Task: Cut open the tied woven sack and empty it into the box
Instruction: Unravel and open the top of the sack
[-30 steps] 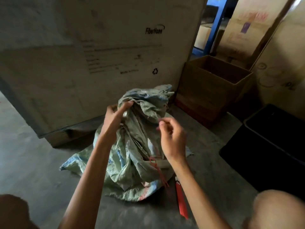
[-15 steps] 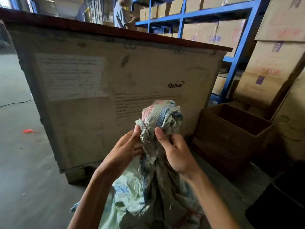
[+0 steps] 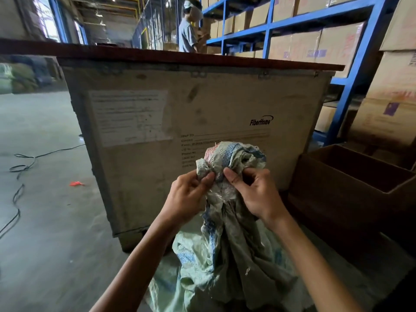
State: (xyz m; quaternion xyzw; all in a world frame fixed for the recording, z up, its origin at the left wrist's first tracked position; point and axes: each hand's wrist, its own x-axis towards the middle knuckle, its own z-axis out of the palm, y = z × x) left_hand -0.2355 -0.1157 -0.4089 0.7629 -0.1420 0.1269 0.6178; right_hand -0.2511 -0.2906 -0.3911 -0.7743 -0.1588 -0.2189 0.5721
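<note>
Between my two hands, raised in front of me, is the bunched neck of the woven sack, a crumpled pale green weave with blue and red print. My left hand pinches a twisted fold of the neck between thumb and forefinger, the other fingers curled under it. My right hand grips the same bunch just beside it from the right, thumb pressed on the front of the fabric and fingers closed around the back. Both hands are shut tight on the cloth, thumbs almost meeting. A ruffled tuft of the sack's mouth sticks up above my fingers; below them the body hangs down and spreads slack on the concrete floor between my forearms.

Directly behind the sack stands a large wooden crate with a paper label and printed lettering. To the right, on the floor, sits an open brown cardboard box, near the sack but apart from it. Blue shelving stacked with cartons rises behind. A black cable and a small red scrap lie on the floor at left. Another person stands far off beyond the crate.
</note>
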